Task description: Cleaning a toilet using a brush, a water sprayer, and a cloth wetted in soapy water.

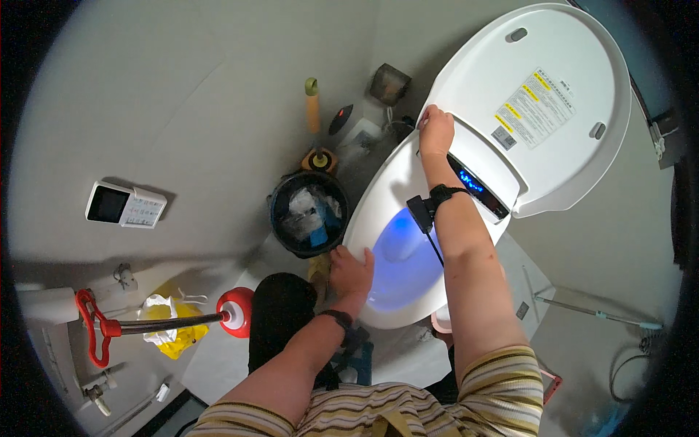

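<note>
A white toilet (357, 226) stands in front of me, its bowl lit blue inside and its lid (473, 80) raised. My left hand (351, 275) grips the left rim, thumb on the inner side and fingers toward the outer edge. Farther back, my right hand (437, 131) reaches across the bowl to the rear left corner, beside the lid's hinge. Its fingers curl over the edge there, and their tips are partly hidden. Under my right forearm a dark control panel (477, 186) shows blue glowing signs. A black device (422, 213) with a cable is strapped to my right wrist.
A black bin (280, 231) with crumpled waste stands left of the toilet, a wooden-handled tool (313, 109) behind it. A red plunger (234, 312) and a yellow bag (191, 336) are at lower left. A white remote (145, 208) hangs on the wall. A pole (597, 313) lies at right.
</note>
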Tool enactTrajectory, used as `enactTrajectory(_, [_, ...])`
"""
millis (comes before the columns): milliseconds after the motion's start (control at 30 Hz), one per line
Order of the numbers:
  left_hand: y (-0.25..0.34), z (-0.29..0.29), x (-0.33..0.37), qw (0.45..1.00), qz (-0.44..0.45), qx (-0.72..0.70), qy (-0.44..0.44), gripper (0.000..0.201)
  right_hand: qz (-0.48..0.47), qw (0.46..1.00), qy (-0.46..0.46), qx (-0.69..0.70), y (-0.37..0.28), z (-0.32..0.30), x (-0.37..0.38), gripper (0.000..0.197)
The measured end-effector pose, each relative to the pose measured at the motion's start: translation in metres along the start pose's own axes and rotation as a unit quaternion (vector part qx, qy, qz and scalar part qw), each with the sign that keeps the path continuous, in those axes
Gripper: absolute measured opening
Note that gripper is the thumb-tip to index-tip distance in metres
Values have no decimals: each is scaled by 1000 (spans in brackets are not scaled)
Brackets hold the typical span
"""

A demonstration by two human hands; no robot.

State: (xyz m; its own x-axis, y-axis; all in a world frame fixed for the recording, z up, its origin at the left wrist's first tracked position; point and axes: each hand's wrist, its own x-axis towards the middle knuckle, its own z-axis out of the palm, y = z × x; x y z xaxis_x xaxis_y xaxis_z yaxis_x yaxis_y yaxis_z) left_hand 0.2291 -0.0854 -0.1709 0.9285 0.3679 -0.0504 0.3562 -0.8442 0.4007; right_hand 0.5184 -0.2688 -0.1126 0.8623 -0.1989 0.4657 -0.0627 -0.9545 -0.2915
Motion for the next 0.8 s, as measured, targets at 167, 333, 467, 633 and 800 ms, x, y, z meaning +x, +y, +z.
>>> enactTrajectory(167, [-5,11,-1,1000,-27,-4,-5,50,-83,996,9,-22,2,10,-5,4])
enactTrajectory(333, [2,4,1,1000,-28,-1,-5,50,-197,980,-15,26,12,7,-11,3])
enactTrajectory(467, [5,2,0,999,-30,1,-13,51,-58,994,-41,83,10,2,-14,13])
enactTrajectory(633, [0,4,2,1000,-20,-16,3,52,28,954,-160,253,0,-9,-32,18])
enactTrajectory(800, [0,4,-1,1000,-14,-10,7,50,85,962,30,258,15,-34,-23,20])
